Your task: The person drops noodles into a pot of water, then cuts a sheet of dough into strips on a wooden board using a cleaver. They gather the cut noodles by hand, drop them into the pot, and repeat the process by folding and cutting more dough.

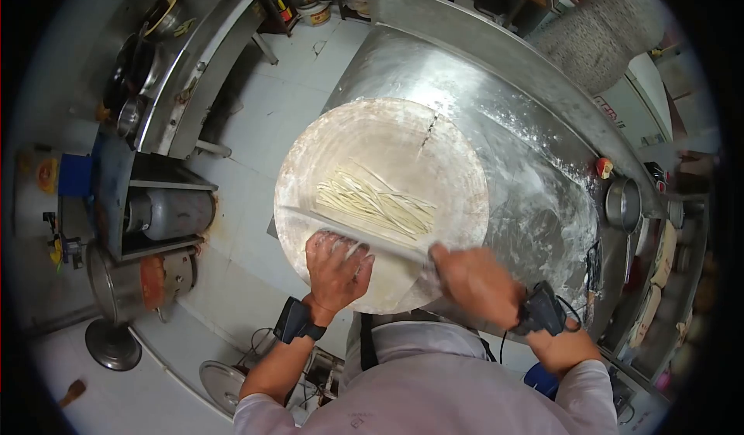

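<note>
A round wooden board (457,156), dusted with flour, lies on the steel counter. Thin strips of cut noodles (376,201) form a loose pile at its middle. A long knife (353,232) lies across the board just below the noodles, its blade blurred. My right hand (477,280) is closed round the knife's handle at the right and is smeared by motion. On the near side of the blade, my left hand (337,264) presses down with bent fingers on a pale dough sheet (391,272). The dough's edge under that hand is hidden.
The steel counter (535,195) carries scattered flour, with a raised edge at the back. A small saucepan (622,202) stands at the right. Leftward are a stove (201,63), a gas cylinder (182,213) and a large pot (112,284). Another person (597,40) is beyond the counter.
</note>
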Tool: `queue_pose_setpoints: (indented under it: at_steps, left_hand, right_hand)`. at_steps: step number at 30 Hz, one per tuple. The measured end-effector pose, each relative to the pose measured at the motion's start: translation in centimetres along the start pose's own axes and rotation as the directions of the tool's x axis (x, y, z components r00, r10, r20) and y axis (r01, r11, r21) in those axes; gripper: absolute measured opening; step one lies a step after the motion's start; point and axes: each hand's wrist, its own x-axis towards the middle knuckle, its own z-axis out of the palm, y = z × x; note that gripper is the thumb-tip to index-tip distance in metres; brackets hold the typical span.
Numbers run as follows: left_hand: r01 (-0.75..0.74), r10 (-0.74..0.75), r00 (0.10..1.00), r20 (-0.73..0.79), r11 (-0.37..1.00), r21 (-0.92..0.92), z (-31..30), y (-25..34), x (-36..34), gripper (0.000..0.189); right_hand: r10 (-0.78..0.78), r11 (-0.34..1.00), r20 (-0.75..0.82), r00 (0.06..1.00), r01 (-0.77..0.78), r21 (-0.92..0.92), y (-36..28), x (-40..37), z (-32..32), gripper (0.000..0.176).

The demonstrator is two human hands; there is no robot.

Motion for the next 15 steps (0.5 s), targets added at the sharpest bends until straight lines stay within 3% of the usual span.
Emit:
queue_pose_setpoints:
  at_steps: [2,7,9,13,15]
  left_hand:
    - [-0.03,0.03,1.0,0.0,0.999,0.009,-0.2,0.3,-0.2,0.022]
    - [-0.047,0.048,0.998,-0.041,0.999,0.014,-0.2,-0.2,0.3,0.022]
    - [-0.056,0.057,0.997,-0.047,0.998,0.02,-0.1,-0.3,0.3,0.022]
    - [-0.032,0.032,0.999,-0.044,0.999,0.019,0.1,-0.5,-0.3,0.019]
    - [-0.023,0.024,0.998,-0.051,1.0,0.02,0.2,-0.6,-0.5,0.019]
  right_hand:
    - [-0.074,0.997,-0.186,0.98,0.077,0.009,1.1,1.1,-0.5,0.023]
    - [-0.005,0.998,-0.22,0.976,0.017,0.054,1.1,-3.3,-0.5,0.026]
    - [-0.018,0.998,-0.165,0.986,0.009,-0.058,1.3,-4.6,-0.2,0.029]
    - [0.005,0.994,-0.116,0.993,-0.017,-0.106,0.7,-6.0,0.0,0.03]
    - [0.033,0.997,0.008,0.999,-0.032,-0.067,0.6,-6.1,-0.2,0.018]
